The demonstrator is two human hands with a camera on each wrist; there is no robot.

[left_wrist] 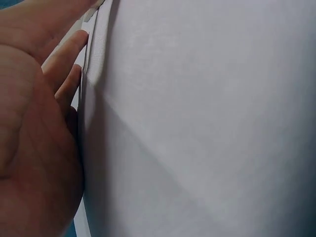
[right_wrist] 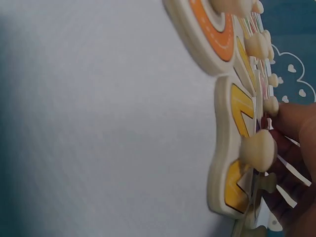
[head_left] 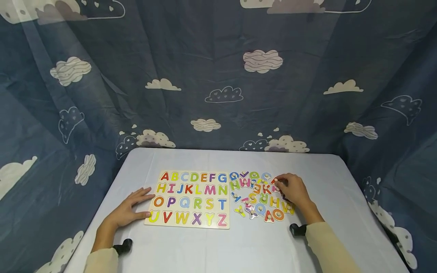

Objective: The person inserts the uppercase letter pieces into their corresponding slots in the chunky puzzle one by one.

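A wooden alphabet board [head_left: 186, 226] with colored letters A to Z in rows lies on the white table. My left hand [head_left: 128, 208] rests at its left edge, fingers spread, with fingertips at the rim beside O and U. Right of the board sits a cluster of knobbed letter pieces, including an orange O [head_left: 278, 215], a red A [head_left: 269, 216] and a blue Q [head_left: 260, 209]. At the cluster's far right, my right hand [head_left: 294, 189] pinches a red letter piece [head_left: 274, 181] by its knob, the fingers partly covering it. A yellow piece [right_wrist: 240, 103] is close to that hand.
White cloth covers the table [head_left: 191, 252], which ends at a far edge before a dark blue cloud-print curtain [head_left: 218, 60]. Black wrist devices [head_left: 297, 230] sit at both wrists. Several pieces lie close together, some overlapping.
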